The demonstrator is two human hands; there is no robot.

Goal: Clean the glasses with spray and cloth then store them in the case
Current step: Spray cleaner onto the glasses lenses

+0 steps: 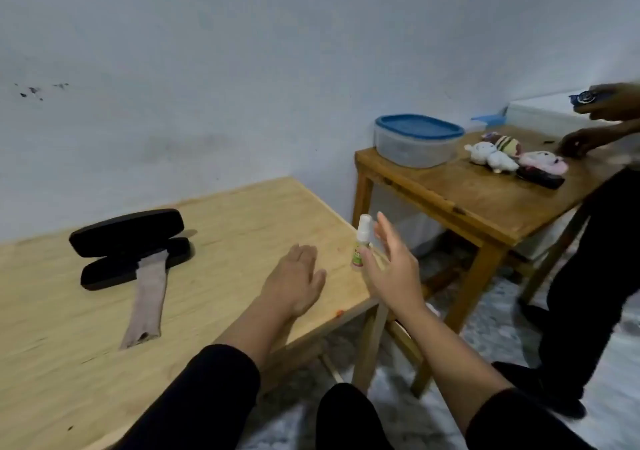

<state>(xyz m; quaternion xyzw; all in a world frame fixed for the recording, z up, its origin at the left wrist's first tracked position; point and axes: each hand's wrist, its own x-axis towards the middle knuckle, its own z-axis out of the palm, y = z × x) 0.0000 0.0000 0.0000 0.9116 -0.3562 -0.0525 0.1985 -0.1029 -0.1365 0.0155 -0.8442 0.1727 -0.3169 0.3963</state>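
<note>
**Open case and cloth on the tabletop, hands by the spray bottle**

We take the spray bottle (361, 245) as our landmark; it stands upright near the right edge of the pale wooden tabletop (221, 214). Far to its left we see the black glasses case (130, 247) lying open, lid tilted up. A beige cloth (147, 299) drapes out of the case's lower half and runs down across the wood towards us. Whether the glasses lie inside the case, we cannot tell.

Just left of the bottle our left hand (298, 276) rests palm down on the wood, fingers straight and released, holding nothing. Just right of the bottle our right hand (391, 266) is raised with fingers spread and released, close beside the bottle but not gripping it.

Farther right and behind the bottle we see a darker wooden table (485, 193) carrying a blue-lidded container (417, 139) and some plush toys (509, 158), with another person (595, 241) standing at its far side
</note>
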